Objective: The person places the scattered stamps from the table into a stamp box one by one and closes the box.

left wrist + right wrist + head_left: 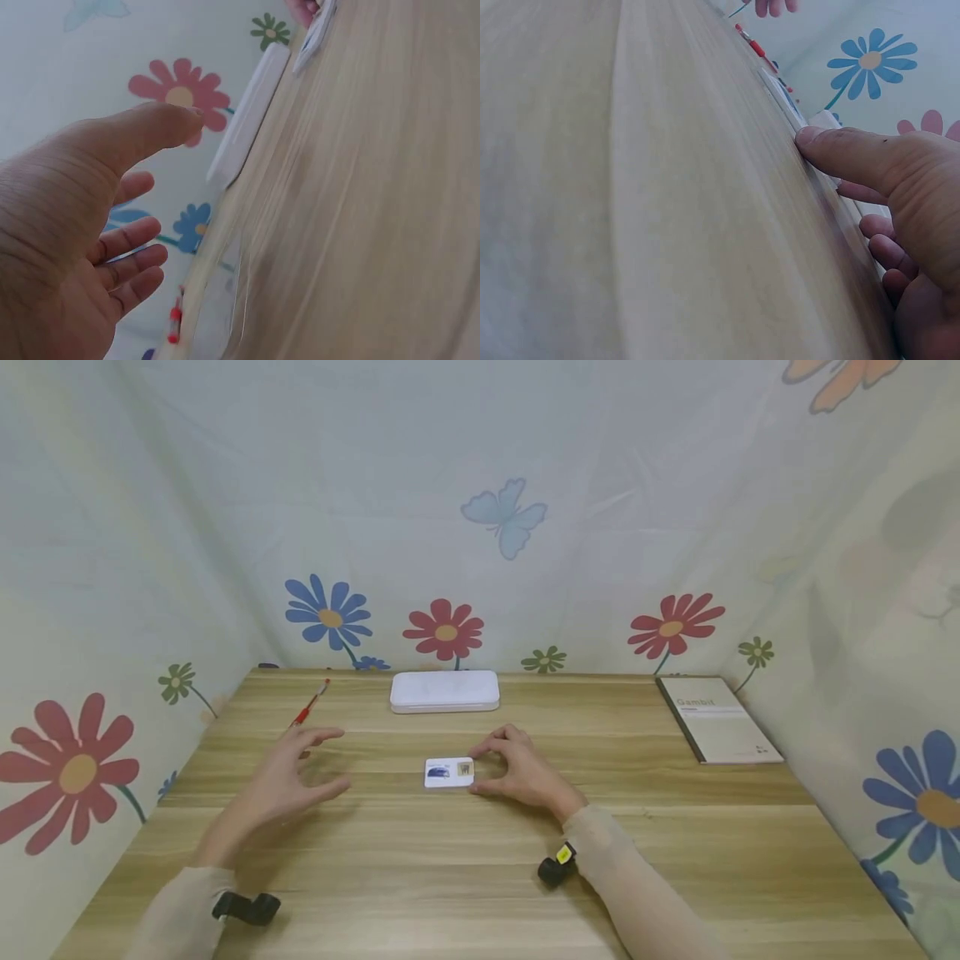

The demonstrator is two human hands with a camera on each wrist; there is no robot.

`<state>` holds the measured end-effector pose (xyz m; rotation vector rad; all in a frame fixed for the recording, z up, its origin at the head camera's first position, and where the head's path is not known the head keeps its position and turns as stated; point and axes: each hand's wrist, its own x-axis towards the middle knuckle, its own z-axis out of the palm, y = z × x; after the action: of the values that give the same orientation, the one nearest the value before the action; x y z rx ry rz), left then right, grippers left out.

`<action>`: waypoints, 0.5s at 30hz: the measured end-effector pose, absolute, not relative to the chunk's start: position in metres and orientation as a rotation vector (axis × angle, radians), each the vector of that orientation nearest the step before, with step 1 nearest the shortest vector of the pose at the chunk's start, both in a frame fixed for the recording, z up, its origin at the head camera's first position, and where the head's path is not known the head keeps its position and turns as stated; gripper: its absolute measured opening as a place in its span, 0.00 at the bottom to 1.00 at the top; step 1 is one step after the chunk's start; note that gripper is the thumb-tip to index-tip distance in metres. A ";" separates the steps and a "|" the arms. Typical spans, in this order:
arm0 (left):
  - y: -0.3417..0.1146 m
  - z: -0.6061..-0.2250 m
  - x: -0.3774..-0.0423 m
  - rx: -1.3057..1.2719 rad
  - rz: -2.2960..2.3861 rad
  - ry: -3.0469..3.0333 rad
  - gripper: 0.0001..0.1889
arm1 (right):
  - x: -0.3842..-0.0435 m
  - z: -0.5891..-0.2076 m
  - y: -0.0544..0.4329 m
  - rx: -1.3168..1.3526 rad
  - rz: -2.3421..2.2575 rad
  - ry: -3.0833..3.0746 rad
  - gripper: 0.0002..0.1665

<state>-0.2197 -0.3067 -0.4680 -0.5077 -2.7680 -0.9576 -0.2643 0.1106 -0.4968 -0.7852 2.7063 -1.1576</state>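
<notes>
A small white card (449, 772) with rounded corners lies on the wooden table, a dark blue picture on its left part and a gold-toned square at its right. My right hand (521, 772) pinches the card's right end between thumb and fingers. In the right wrist view the thumb (840, 150) touches the near edge of the card (784, 101). To the left, my left hand (288, 777) hovers over the table, thumb and fingers spread apart and holding nothing. The left wrist view shows that palm (67, 300) and its loosely bent fingers.
A white flat case (445, 692) lies behind the card, near the table's back edge. Beyond my left hand is a red pen (309, 703). A notebook (718, 720) marked "Gambit" lies at the back right. Flowered curtain (570, 568) surrounds the table's back and sides.
</notes>
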 end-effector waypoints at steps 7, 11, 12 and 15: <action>-0.332 -0.471 -0.199 -0.388 -0.971 -2.794 0.46 | -0.264 -0.495 0.110 -0.767 -1.148 2.709 0.30; -0.343 -0.479 -0.192 -0.338 -0.969 -2.806 0.47 | -0.264 -0.495 0.110 -0.756 -1.143 2.711 0.30; -0.345 -0.481 -0.191 -0.334 -0.963 -2.805 0.48 | -0.264 -0.495 0.110 -0.754 -1.143 2.712 0.30; -0.351 -0.487 -0.190 -0.311 -0.933 -2.823 0.50 | -0.263 -0.496 0.111 -0.750 -1.143 2.714 0.30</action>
<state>-0.1904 -0.3515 -0.4871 -0.3111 -2.8235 -0.9328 -0.2630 0.1107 -0.4958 -0.7498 2.7141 -1.1429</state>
